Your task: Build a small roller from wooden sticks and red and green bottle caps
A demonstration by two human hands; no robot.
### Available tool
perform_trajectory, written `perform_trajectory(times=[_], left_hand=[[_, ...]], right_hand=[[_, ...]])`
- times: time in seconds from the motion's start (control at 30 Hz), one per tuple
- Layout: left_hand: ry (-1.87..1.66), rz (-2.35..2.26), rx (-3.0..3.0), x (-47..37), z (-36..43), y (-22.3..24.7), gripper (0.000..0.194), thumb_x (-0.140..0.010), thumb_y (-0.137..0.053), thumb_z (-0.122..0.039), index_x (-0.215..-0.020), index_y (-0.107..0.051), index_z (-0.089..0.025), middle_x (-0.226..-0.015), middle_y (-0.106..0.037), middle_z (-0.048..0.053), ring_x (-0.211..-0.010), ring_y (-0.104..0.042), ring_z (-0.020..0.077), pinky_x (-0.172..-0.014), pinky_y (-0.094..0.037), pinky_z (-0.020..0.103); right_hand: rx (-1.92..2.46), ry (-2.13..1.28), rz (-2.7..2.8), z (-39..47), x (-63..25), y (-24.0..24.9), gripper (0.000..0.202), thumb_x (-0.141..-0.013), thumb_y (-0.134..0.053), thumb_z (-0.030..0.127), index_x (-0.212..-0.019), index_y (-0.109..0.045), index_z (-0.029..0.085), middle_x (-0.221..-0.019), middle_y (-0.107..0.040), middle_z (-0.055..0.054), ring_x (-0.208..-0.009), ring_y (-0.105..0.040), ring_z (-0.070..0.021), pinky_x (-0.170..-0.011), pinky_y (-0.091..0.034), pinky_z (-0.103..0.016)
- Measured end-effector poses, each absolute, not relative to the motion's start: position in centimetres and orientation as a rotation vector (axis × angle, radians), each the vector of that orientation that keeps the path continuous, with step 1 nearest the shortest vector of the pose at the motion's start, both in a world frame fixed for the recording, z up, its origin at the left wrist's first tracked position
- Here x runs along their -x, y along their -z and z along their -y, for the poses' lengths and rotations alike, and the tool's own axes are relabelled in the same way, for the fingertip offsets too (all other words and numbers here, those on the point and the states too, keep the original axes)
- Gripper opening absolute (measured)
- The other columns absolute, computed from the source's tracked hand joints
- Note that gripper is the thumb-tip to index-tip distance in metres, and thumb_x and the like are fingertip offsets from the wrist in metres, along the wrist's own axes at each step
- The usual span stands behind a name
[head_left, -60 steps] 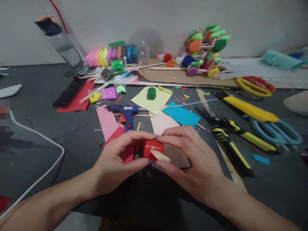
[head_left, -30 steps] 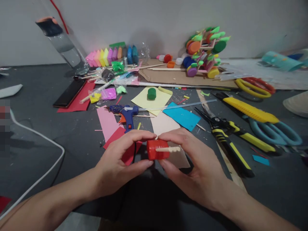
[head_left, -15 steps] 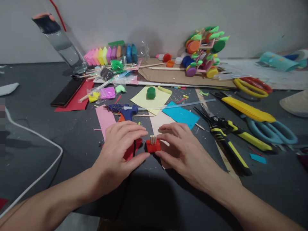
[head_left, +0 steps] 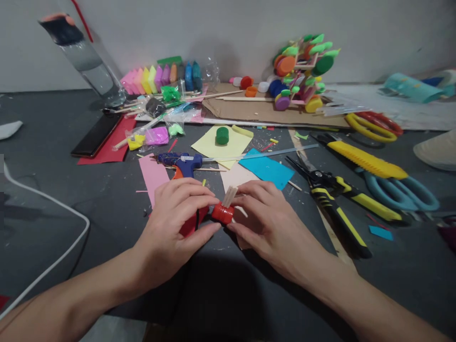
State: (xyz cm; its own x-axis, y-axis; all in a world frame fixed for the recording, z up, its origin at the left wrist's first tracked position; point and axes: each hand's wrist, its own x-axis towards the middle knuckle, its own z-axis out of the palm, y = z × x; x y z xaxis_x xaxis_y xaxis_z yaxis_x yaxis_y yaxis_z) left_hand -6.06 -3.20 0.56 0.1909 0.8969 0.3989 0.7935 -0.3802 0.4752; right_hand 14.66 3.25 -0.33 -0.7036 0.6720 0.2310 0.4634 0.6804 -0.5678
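Note:
Between my two hands is a small red bottle cap (head_left: 223,214), tilted, with several short wooden sticks (head_left: 230,195) standing up from it in a bundle. My left hand (head_left: 181,216) pinches the cap from its left side, fingers curved above and thumb below. From the other side, my right hand (head_left: 265,213) grips it with thumb and fingertips, close by the sticks. The exact contact points are partly hidden. Red paper (head_left: 188,227) shows under my left palm, and a pale paper sheet (head_left: 230,178) lies behind my right fingers.
A blue glue gun (head_left: 183,162) lies just beyond my left hand. Behind it sits a green cap (head_left: 222,136) on yellow paper (head_left: 203,145). Yellow-black pliers (head_left: 326,204), a yellow cutter (head_left: 370,159) and blue-handled scissors (head_left: 402,192) are at right. A water bottle (head_left: 92,71) stands back left.
The red cap has tipped and turned, so its sticks now lean to the right and show more of their length. Both hands stay almost in place around it.

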Motion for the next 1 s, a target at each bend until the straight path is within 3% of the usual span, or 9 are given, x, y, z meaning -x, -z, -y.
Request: perform_trajectory(times=[0.33, 0.47, 0.7, 1.0], left_hand=[[-0.723, -1.691, -2.319, 6.12, 3.14, 0.12, 0.030, -0.086, -0.073, -0.030, -0.112, -0.062, -0.020, -0.114, -0.072, 0.009, -0.118, -0.056, 0.0308, -0.101, -0.038, 0.049], [-0.569, -1.714, -2.390, 6.00, 3.19, 0.22, 0.022, -0.090, -0.069, -0.031, -0.109, -0.066, -0.020, -0.114, -0.073, 0.010, -0.118, -0.054, 0.0319, -0.099, -0.035, 0.050], [-0.587, -1.679, -2.389, 5.69, 3.21, 0.10, 0.010, -0.096, -0.061, -0.027, -0.103, -0.067, -0.022, -0.109, -0.075, 0.007, -0.118, -0.053, 0.0303, -0.100, -0.031, 0.050], [-0.561, -1.668, -2.341, 5.44, 3.41, 0.16, 0.008, -0.098, -0.057, -0.025, -0.099, -0.064, -0.023, -0.102, -0.077, 0.002, -0.117, -0.056, 0.0274, -0.101, -0.023, 0.048]], right_hand=[[0.815, -0.687, 2.490, -3.09, -14.46, 0.49, 0.022, -0.087, -0.061, 0.008, -0.106, -0.063, 0.019, -0.115, -0.068, -0.010, -0.117, -0.052, -0.0300, -0.099, -0.042, -0.053], [0.836, -0.735, 2.498, -2.94, -14.39, 0.44, 0.023, -0.086, -0.059, 0.004, -0.103, -0.060, 0.020, -0.109, -0.069, -0.008, -0.115, -0.053, -0.0289, -0.097, -0.043, -0.050], [0.841, -0.702, 2.506, -2.77, -14.35, 0.41, 0.014, -0.090, -0.069, 0.021, -0.103, -0.063, 0.019, -0.105, -0.070, -0.009, -0.110, -0.055, -0.0300, -0.097, -0.041, -0.053], [0.852, -0.704, 2.515, -2.50, -14.11, 0.76, 0.004, -0.094, -0.063, 0.018, -0.099, -0.063, 0.019, -0.098, -0.067, -0.007, -0.104, -0.054, -0.0272, -0.092, -0.042, -0.046]])
